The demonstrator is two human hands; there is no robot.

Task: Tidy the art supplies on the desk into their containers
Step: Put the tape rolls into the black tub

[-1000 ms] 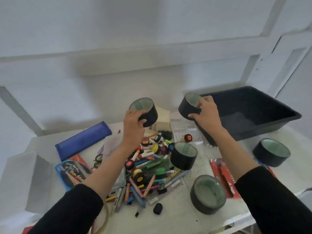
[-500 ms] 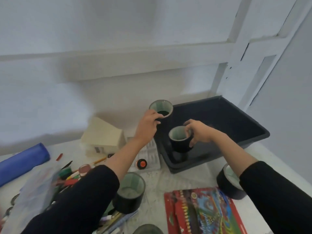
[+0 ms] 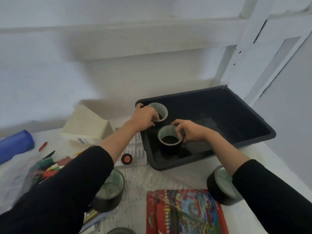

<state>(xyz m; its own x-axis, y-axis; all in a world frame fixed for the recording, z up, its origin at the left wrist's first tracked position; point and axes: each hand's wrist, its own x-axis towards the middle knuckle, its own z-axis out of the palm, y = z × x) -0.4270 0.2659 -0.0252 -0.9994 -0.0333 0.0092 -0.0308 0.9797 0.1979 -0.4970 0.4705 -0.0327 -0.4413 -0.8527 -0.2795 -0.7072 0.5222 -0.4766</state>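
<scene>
A black plastic bin (image 3: 249, 130) stands at the back right of the desk. My left hand (image 3: 145, 116) grips a black tape roll (image 3: 160, 108) inside the bin's near left corner. My right hand (image 3: 187, 130) holds a second black tape roll (image 3: 168, 134) low inside the bin, just in front of the first. Two more black tape rolls lie on the desk: one (image 3: 113, 191) beside my left sleeve, another (image 3: 219, 188) partly behind my right sleeve.
A red packet (image 3: 182, 211) lies at the front. A pile of markers (image 3: 45, 168), a blue pencil case (image 3: 15, 146), a cream box (image 3: 87, 127) and a small orange-capped item (image 3: 126, 159) sit to the left. A further roll's rim (image 3: 120, 231) shows at the bottom edge.
Both hands have carried their tape rolls from above the marker pile rightwards and down into the black bin. The view has swung right with them.
</scene>
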